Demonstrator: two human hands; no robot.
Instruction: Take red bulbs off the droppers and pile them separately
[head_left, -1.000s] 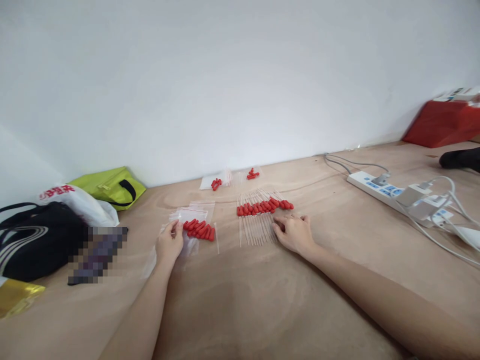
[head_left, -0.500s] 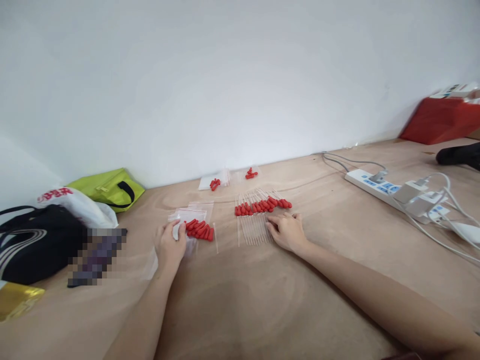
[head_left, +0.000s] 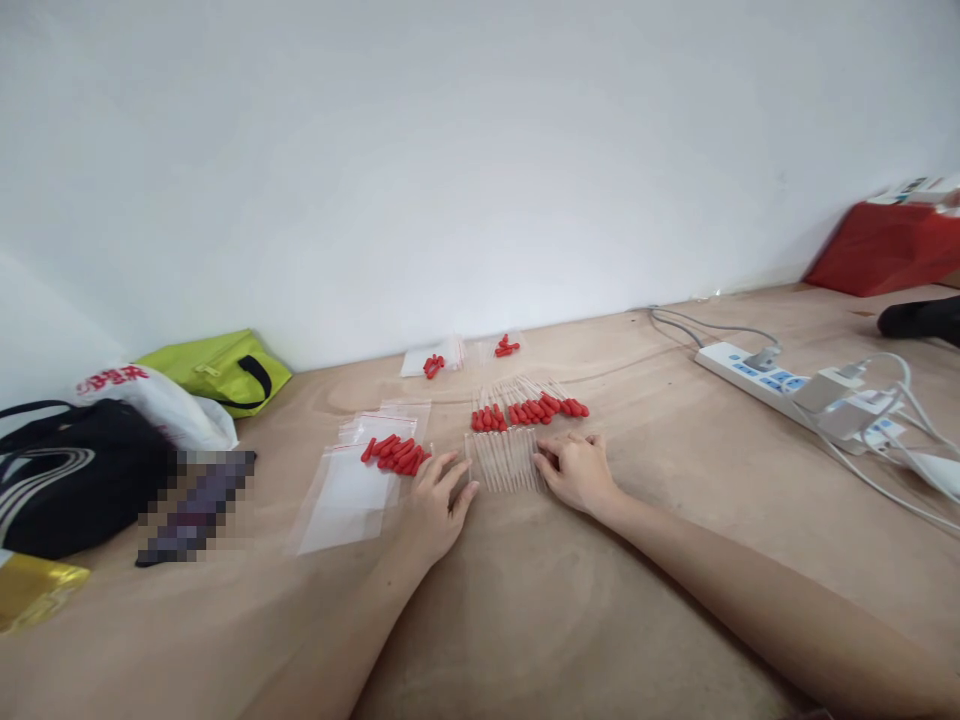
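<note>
A row of thin glass tubes [head_left: 502, 462] lies side by side in front of me. My left hand [head_left: 435, 505] has its fingers apart at the row's left end, its fingertips close to the outermost tube. At the right end, my right hand [head_left: 579, 472] rests with bent, parted fingers, thumb and index against or just beside the last tube. Behind the row lie more glass tubes with red rubber bulbs [head_left: 529, 410] at their near ends. A heap of loose red bulbs [head_left: 394, 455] sits left, partly behind my left fingers, on clear zip bags [head_left: 345, 510].
Against the wall, small bags hold red pieces [head_left: 433, 367], with others [head_left: 507, 346] beside them. A power strip [head_left: 750, 375] with chargers and cables lies right. A green bag [head_left: 217, 370], white plastic bag [head_left: 165, 415] and black bag [head_left: 90, 480] stand left.
My left hand has moved right from the zip bags to the left end of the tube row, uncovering the bags. The right hand stays at the row's right end.
</note>
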